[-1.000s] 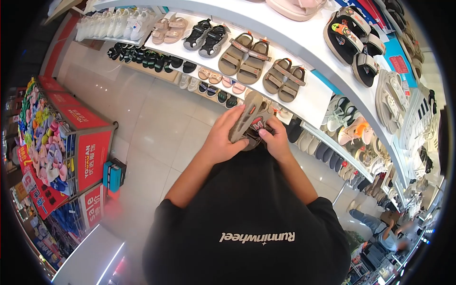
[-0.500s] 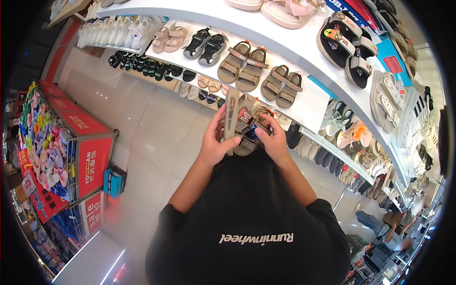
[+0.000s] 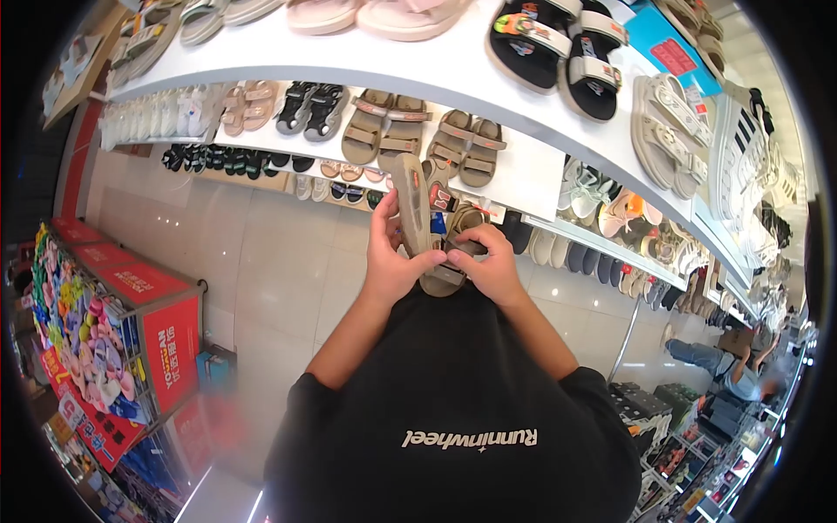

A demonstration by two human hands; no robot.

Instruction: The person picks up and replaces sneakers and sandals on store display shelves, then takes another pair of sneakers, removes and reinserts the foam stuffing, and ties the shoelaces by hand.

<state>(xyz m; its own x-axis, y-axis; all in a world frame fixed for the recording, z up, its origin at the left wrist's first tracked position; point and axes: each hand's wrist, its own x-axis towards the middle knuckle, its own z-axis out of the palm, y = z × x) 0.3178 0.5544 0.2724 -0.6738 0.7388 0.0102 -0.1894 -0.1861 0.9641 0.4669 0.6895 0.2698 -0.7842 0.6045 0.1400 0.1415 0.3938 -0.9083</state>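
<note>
A pair of taupe strapped sandals is in my hands, held in front of my chest. My left hand (image 3: 392, 253) grips the sandal on the left (image 3: 413, 209), which stands on edge with its grooved side toward the left. Beside it the other sandal (image 3: 445, 281) shows its inside and straps, with a small blue patch (image 3: 438, 223) between the two. My right hand (image 3: 490, 264) pinches at a strap of this second sandal. Both thumb tips nearly meet over the straps. The exact strap under the right fingertips is partly hidden.
A white shelf (image 3: 523, 170) ahead carries several sandal pairs, among them similar taupe sandals (image 3: 468, 146). A curved upper shelf (image 3: 349, 74) holds more footwear. A red display bin (image 3: 170, 349) stands at left on the tiled floor. A person (image 3: 728, 366) is far right.
My right hand has shifted inward, its thumb moving off the blue patch to beside the left thumb. The straps have opened outward somewhat. The shelves have shifted left and up in view.
</note>
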